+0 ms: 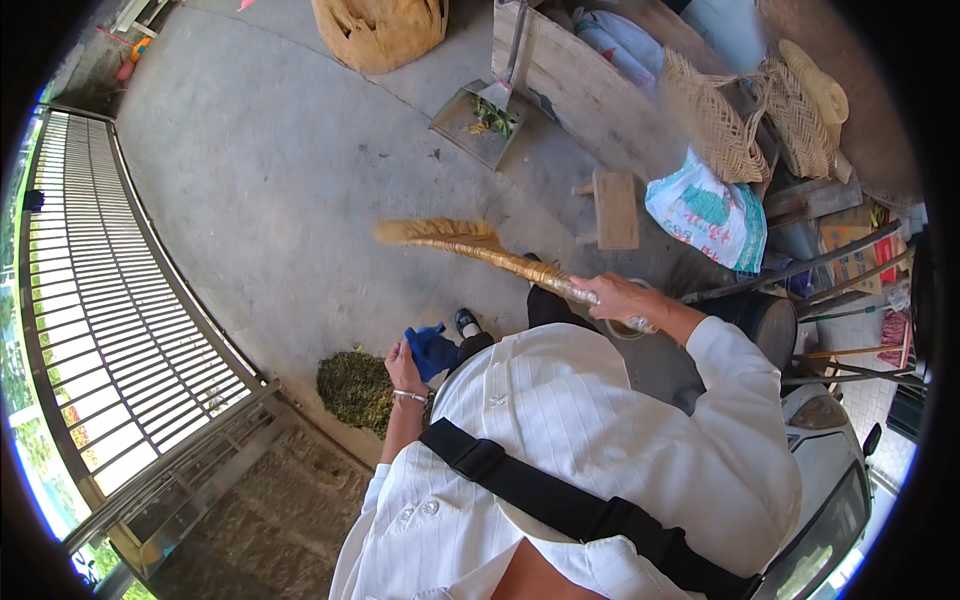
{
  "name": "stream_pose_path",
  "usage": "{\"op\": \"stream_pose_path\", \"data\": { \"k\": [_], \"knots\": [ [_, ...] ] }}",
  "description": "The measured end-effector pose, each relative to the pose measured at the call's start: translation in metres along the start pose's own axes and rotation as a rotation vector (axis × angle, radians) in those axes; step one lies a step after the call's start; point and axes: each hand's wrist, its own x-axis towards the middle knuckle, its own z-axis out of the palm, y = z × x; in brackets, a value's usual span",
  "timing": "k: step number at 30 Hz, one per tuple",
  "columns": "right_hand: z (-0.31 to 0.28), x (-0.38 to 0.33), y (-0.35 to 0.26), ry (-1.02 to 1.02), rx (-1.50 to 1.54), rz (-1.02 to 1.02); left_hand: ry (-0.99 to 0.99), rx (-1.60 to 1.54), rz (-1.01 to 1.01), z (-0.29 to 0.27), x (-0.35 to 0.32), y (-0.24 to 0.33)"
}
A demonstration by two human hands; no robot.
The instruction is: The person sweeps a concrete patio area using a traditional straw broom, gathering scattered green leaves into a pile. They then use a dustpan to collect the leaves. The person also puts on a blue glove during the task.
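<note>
My right hand [622, 303] grips the pale end of a straw hand broom [500, 257], which points up and to the left with its bristles off the floor. In my left hand [404, 368] is a bunched blue cloth [432, 352], held low beside my dark trouser leg. Below that hand, a heap of green-brown plant bits [352, 390] lies on the concrete, partly hidden by my arm. Farther ahead stands a long-handled dustpan [478, 126] with some green and yellow leaves in it.
A small wooden stool [614, 210] stands ahead to the right, near a white and teal sack [708, 212] and woven baskets [715, 118]. A big wooden stump [382, 35] is at the back. Along the left runs a barred metal gate [120, 280]. Behind on the right is a vehicle [825, 480].
</note>
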Motion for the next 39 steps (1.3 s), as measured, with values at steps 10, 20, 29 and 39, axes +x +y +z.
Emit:
{"op": "stream_pose_path", "data": {
  "k": [10, 20, 29, 39],
  "knots": [
    [-0.141, 0.064, 0.171, 0.177, -0.891, -0.344, -0.018, 0.060, 0.013, 0.123, -0.013, -0.016],
    [-0.306, 0.141, 0.244, 0.107, -0.871, 0.020, 0.170, 0.031, 0.083, 0.195, -0.059, -0.011],
    [-0.399, 0.186, 0.265, 0.316, -1.204, 0.001, 0.276, 0.003, 0.146, 0.218, -0.068, -0.020],
    [-0.258, 0.206, 0.245, 0.479, -0.244, -0.405, 0.263, -0.001, 0.129, 0.215, -0.054, -0.030]
  ]
}}
